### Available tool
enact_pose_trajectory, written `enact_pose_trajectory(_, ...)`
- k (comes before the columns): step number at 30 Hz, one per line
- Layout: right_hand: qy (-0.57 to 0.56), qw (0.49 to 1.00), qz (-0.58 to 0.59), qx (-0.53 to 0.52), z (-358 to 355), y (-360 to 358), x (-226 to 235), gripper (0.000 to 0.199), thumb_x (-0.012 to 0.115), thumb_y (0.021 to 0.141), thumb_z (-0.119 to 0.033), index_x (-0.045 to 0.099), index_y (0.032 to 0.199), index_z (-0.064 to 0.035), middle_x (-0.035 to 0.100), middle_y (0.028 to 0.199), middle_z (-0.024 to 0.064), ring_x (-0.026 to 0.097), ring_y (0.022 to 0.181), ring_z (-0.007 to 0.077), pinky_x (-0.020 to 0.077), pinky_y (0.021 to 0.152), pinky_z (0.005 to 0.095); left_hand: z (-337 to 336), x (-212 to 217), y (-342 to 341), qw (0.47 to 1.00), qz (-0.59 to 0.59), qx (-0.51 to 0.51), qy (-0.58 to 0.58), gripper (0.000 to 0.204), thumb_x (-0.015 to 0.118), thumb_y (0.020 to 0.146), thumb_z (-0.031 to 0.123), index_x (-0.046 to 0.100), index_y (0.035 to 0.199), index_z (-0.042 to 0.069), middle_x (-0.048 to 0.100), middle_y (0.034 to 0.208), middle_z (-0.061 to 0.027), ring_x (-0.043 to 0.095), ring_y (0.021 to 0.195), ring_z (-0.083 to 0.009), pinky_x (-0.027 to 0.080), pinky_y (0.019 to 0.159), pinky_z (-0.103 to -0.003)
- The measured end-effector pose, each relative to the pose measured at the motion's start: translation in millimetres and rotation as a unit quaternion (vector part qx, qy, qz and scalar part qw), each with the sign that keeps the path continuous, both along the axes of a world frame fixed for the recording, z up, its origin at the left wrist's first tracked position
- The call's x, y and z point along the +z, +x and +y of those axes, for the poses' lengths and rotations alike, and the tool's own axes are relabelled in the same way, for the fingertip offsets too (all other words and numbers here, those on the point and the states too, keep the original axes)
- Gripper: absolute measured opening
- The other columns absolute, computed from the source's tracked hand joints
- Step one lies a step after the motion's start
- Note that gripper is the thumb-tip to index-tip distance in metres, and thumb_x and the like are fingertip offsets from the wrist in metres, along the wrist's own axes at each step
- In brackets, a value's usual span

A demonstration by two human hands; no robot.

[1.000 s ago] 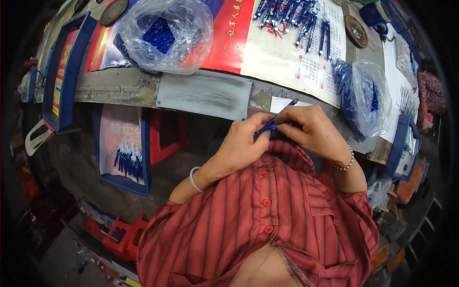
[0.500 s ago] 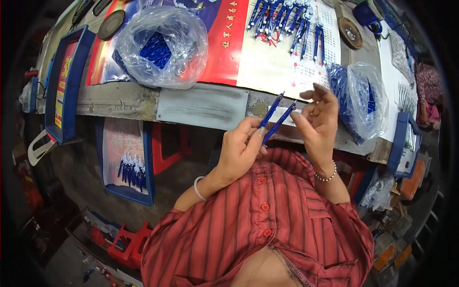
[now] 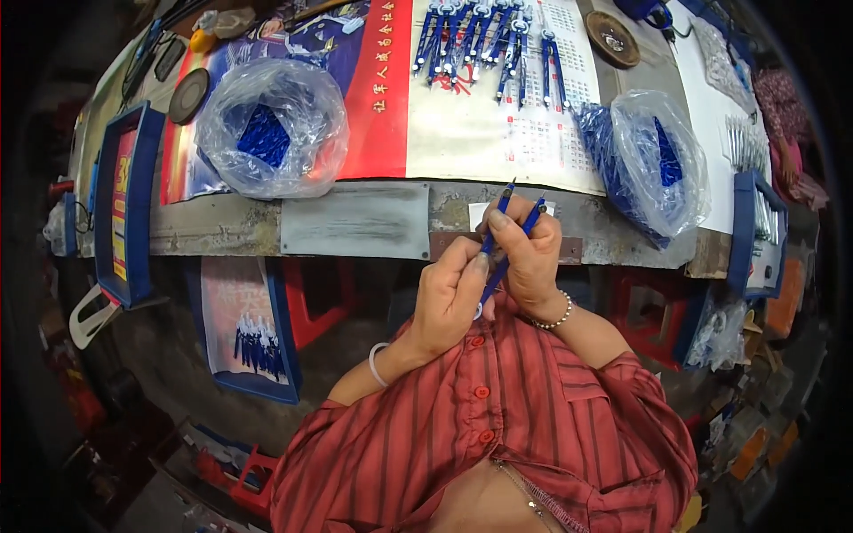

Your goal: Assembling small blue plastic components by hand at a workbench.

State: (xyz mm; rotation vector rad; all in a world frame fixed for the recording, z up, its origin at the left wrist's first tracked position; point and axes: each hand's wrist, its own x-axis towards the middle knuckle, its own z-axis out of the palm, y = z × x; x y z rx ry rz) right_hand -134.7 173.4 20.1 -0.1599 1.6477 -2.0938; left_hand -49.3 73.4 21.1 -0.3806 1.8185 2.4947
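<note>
The left hand point(image 3: 444, 298) pinches a slim, blue, two-legged compass point(image 3: 496, 277); the right hand's point(image 3: 530, 258) fingers curl around its legs, seemingly steadying them, though exact contact is hidden. It's held before the grey bench point(image 3: 213, 229), where open, clear plastic bags point(image 3: 315, 151) of blue pieces sit within reach.

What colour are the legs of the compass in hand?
Blue on both legs of the compass, seen best in the head view.

Gold characters point(image 3: 382, 67): red poster band point(image 3: 362, 147) | calendar print point(image 3: 533, 133): pale sheet point(image 3: 453, 133) | yellow lettering point(image 3: 120, 183): left blue tray point(image 3: 144, 204)
</note>
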Motion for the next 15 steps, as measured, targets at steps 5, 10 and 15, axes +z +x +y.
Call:
enact_pose_trajectory(5,-0.001,0.998,0.055,0.011,4.3,-3.8,-6.5,0.017,0.057,0.088,-0.016,0.058,0.078,-0.002,0.054,0.067,-0.002,0.043,0.058,0.0033,0.0338,0.052,0.0193,6.1,2.5,-0.8,0.998,-0.006,0.014,-0.056,0.019,0.037,0.098,0.014,0.05,0.095,0.0,0.055,0.068,-0.0018,0.052,0.049,-0.0047,0.041,0.045,-0.018)
enact_pose_trajectory(10,-0.022,0.999,-0.043,0.022,-1.8,-2.1,-9.1,0.017,0.056,0.089,-0.017,0.058,0.078,-0.0035,0.052,0.067,-0.0039,0.041,0.055,0.0023,0.0325,0.049,0.0187,8.5,-6.2,-4.3,0.997,-0.013,0.049,-0.062,0.019,0.038,0.097,0.014,0.051,0.096,0.0,0.055,0.068,-0.001,0.051,0.049,-0.004,0.04,0.045,-0.018)
enact_pose_trajectory(15,-0.028,0.992,-0.119,0.032,1.4,9.3,-14.4,0.007,0.058,0.087,-0.007,0.056,0.082,-0.0026,0.056,0.071,-0.0005,0.052,0.061,0.0042,0.0428,0.05,0.0194,7.4,-8.4,-8.1,0.993,-0.033,0.102,-0.041,0.019,0.042,0.096,0.013,0.05,0.084,0.0,0.052,0.056,-0.002,0.051,0.046,-0.0056,0.037,0.041,-0.022)
